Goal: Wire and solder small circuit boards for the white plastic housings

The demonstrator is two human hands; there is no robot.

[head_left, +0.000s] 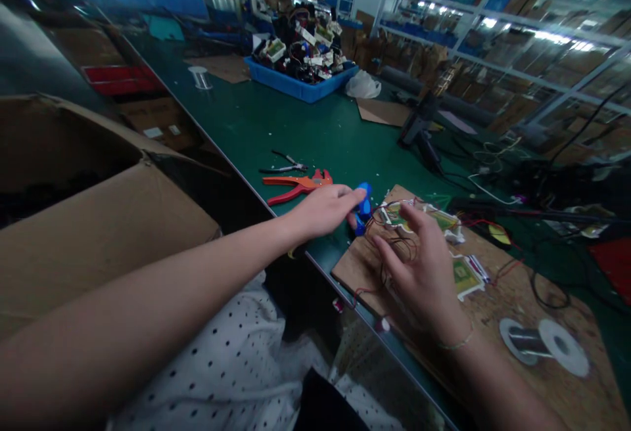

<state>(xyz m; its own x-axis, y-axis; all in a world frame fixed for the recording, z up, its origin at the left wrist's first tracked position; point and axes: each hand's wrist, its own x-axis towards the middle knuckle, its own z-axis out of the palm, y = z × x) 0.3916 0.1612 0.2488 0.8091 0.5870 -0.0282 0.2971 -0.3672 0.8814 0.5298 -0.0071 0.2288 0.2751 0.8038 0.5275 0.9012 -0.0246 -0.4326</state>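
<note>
My left hand (328, 209) is closed, thumb and fingers around a small glossy blue object (365, 202) at the near corner of a wooden board (522, 286). Its kind is partly hidden by the fingers. Over the board hovers my right hand (426, 267), thumb and forefinger spread apart. Thin dark and red wires (401, 247) run beneath and beside it. Behind the right hand lies a green circuit board in a white frame (446, 221). A second framed circuit board (468, 275) rests to its right. Orange-red handled pliers (296, 186) lie left of my left hand.
Small dark-handled pliers (286, 167) lie beyond the orange ones. A spool of solder wire (530, 342) is on the board's right part. A blue tray (310, 91) heaped with parts stands farther back. An open cardboard box (103, 234) is at left, past the table edge.
</note>
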